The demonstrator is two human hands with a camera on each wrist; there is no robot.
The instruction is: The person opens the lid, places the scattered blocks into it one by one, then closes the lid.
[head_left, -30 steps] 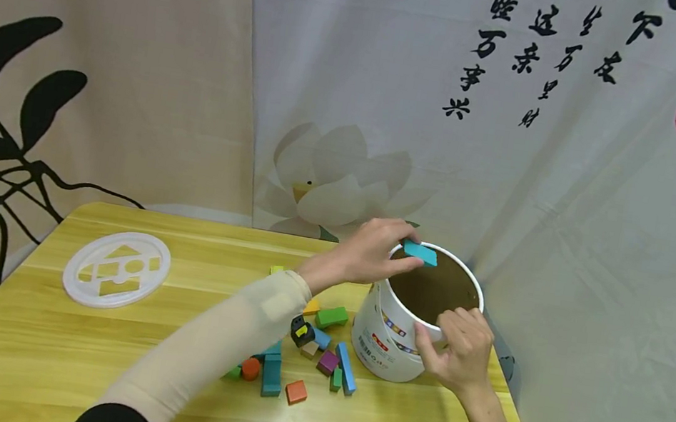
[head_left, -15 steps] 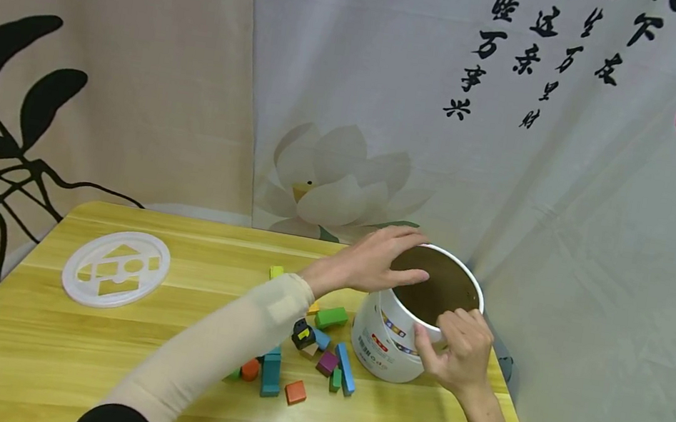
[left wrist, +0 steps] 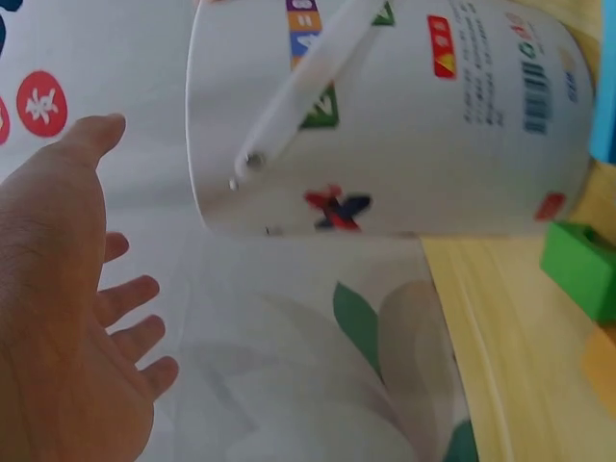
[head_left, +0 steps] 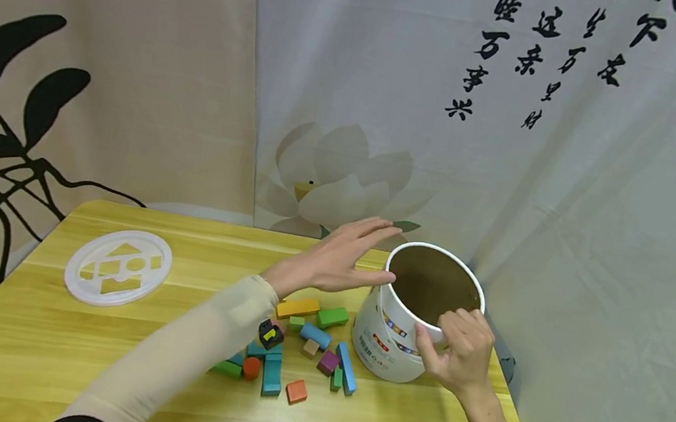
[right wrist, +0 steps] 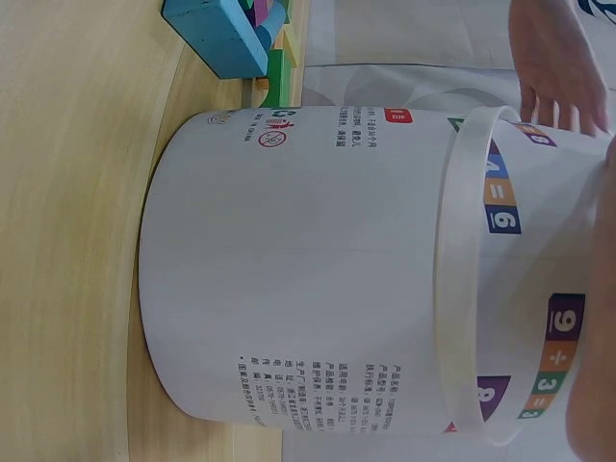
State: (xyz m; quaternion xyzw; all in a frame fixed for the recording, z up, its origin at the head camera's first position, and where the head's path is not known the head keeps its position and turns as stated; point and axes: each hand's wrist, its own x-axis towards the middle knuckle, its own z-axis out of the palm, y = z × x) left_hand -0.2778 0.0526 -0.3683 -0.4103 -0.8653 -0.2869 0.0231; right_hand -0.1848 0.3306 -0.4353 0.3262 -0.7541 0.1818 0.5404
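A white round bucket point(head_left: 386, 351) with printed labels stands upright at the table's right side. My right hand point(head_left: 458, 347) grips its near right rim, thumb outside and fingers curled over the edge. My left hand point(head_left: 341, 258) hovers just left of the rim, its fingers extended and holding nothing. In the left wrist view, that hand's thumb and fingers are spread apart beside the bucket's mouth. The bucket's white handle point(right wrist: 457, 269) hangs down along its side in the right wrist view. The floor of the bucket is hidden.
Several wooden blocks lie left of the bucket: green point(head_left: 332, 317), orange point(head_left: 298, 308), purple point(head_left: 327, 362), teal point(head_left: 272, 375) and a long blue one point(head_left: 346, 369). A white lid with shaped cutouts point(head_left: 153, 282) lies at the table's left. Printed cloth hangs behind.
The left hand held a teal block over the bucket's mouth, let it go into the bucket, then drew back left past the rim with fingers extended. The right hand keeps its grip.
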